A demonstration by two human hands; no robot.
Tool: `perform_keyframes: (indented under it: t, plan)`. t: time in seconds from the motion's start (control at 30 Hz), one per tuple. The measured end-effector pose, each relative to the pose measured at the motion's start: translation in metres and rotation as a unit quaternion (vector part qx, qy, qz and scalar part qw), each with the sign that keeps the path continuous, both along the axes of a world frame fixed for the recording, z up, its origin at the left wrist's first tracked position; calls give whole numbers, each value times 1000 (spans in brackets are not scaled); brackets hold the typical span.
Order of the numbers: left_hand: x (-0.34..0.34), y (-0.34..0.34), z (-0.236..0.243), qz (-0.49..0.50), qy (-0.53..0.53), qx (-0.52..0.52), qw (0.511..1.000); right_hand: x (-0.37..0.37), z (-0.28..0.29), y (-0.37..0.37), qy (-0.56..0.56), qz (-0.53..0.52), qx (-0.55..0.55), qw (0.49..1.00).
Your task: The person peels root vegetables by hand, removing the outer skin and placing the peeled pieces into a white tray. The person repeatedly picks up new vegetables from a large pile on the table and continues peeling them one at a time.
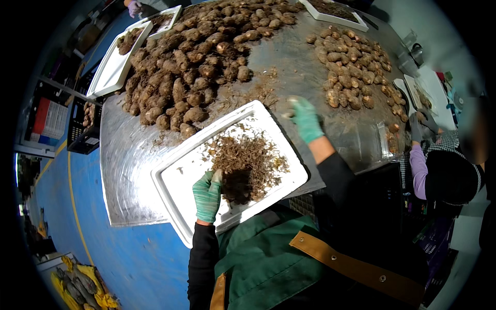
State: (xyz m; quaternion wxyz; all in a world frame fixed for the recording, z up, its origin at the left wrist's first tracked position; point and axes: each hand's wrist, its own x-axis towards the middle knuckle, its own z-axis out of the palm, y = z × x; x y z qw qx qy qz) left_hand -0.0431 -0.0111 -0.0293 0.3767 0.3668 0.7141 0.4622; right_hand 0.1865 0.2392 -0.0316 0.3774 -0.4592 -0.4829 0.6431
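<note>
Left hand [207, 195], fingers curled, holds a small pale root piece over the white tray [178, 178] at centre frame. Right hand [306, 119], open and empty, reaches toward the peeled tubers [351, 72] upper right; best to grip one tuber firmly.

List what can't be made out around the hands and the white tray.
Head view only:
- Right hand: motion-blurred, so its grip is unclear.
- Left hand: the pale piece it holds is too small to identify.
- White tray: near corner hidden by the left forearm and green apron.
</note>
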Motion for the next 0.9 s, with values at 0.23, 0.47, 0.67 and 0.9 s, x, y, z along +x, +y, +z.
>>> perform_keyframes:
  t: [0.23,0.47,0.67,0.9]
  plan:
    - [2,-4,-8,16,22,82,996,-220,-24,22,-355,192,300,864]
    - [-9,-26,4,53,-8,57,997,-279,-35,51,-473,266,162,824]
    - [-25,-24,11,154,-46,120,980,-220,54,-36,-251,297,181,904]
    - [-13,8,29,147,-7,222,964,-126,40,-115,-185,245,435,846]
